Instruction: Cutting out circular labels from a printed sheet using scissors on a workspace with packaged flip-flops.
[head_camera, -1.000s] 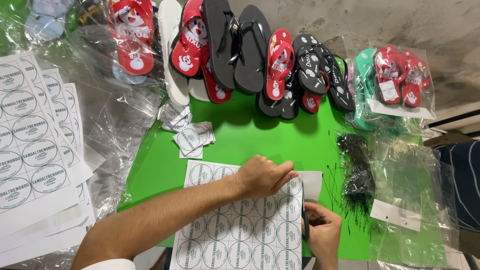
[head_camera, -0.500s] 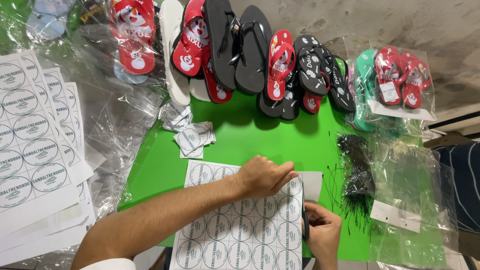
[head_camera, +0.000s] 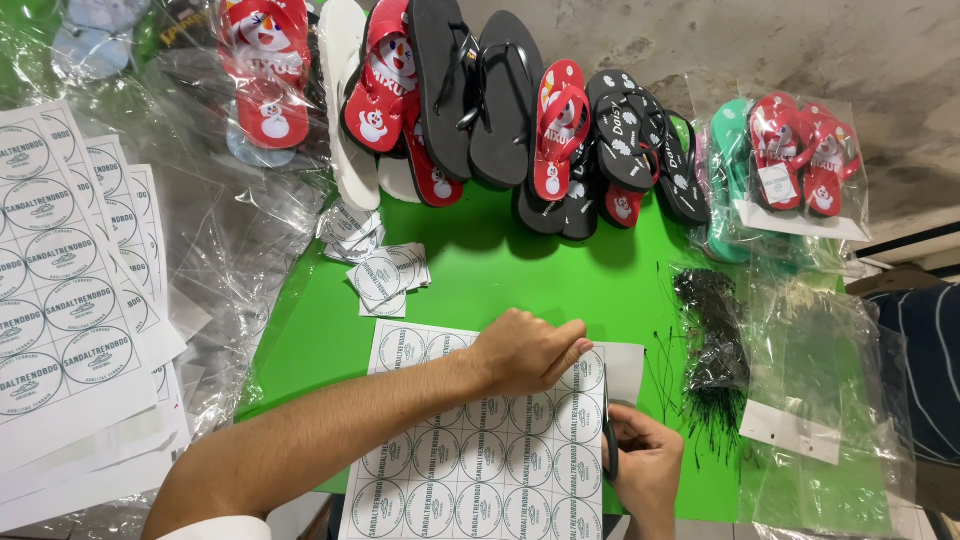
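On the green table (head_camera: 500, 270), seen from the head camera, the left hand (head_camera: 525, 350) presses flat, fingers curled, on a sheet of round labels (head_camera: 470, 460). The right hand (head_camera: 645, 465) is closed around scissors (head_camera: 607, 425), blades at the sheet's right edge. A few cut labels (head_camera: 385, 275) lie apart; most of the sheet looks uncut. Flip-flops (head_camera: 480, 100) crowd the far edge, black ties (head_camera: 712, 350) the right, leaving little open room.

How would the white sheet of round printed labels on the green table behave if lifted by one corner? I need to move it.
The white sheet of round printed labels is probably light and floppy: it lies thin and flat under the left hand. It may slide easily on the smooth green table.
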